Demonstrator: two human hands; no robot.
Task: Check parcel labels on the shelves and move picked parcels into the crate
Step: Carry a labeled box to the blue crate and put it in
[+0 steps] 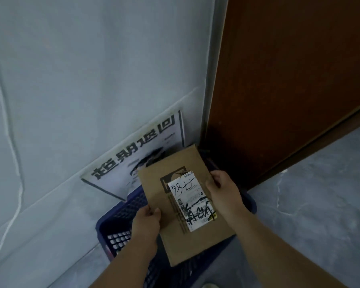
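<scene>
A flat brown cardboard parcel (160,196) hangs just above a blue plastic crate (121,217) on the floor. A white shipping label (192,201) with black handwriting faces up on its top. My left hand (147,225) grips the parcel's left edge, thumb on top. Its right edge is held by my right hand (222,190). The parcel covers most of the crate's inside, so what lies in the crate is hidden.
A white sign with large black characters (137,154) leans against the pale wall (92,69) behind the crate. A brown wooden door (289,80) stands to the right. Grey marbled floor (320,204) spreads to the right of the crate.
</scene>
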